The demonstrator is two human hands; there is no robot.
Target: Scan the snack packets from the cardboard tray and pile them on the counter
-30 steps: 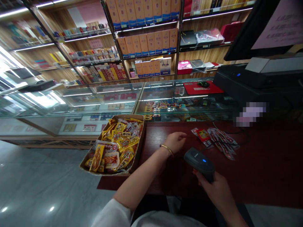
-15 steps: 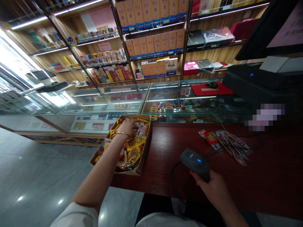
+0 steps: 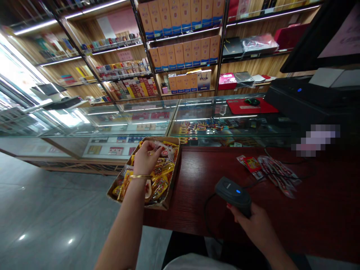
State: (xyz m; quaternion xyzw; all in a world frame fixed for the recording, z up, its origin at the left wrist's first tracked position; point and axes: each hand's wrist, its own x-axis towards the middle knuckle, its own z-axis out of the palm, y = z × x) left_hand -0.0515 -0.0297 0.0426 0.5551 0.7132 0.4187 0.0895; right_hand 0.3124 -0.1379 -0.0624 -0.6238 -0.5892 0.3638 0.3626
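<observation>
My left hand [image 3: 146,156], with a gold bangle at the wrist, is over a cardboard box [image 3: 174,176] full of yellow and clear snack packets [image 3: 159,184]. Its thumb and fingers pinch a clear plastic packet [image 3: 166,150] with a red and white mark, near the far end of the box. In my right hand [image 3: 254,221] is a dark barcode scanner [image 3: 234,195], its blue light lit and its head pointing up and to the left. The scanner's cable [image 3: 206,210] loops down on its left.
On the dark red wooden desk [image 3: 197,176] lie a red packet [image 3: 252,164] and several clear-wrapped sticks [image 3: 278,174]. Behind runs a glass display counter [image 3: 135,116] bearing a red mouse pad [image 3: 237,107]. A monitor [image 3: 317,45] and a black machine [image 3: 303,99] stand at the right.
My left hand has lifted and turned slightly, its thumb and fingers now pinching a clear packet. The forearm has swung to the right. My right hand holds the scanner almost unmoved.
</observation>
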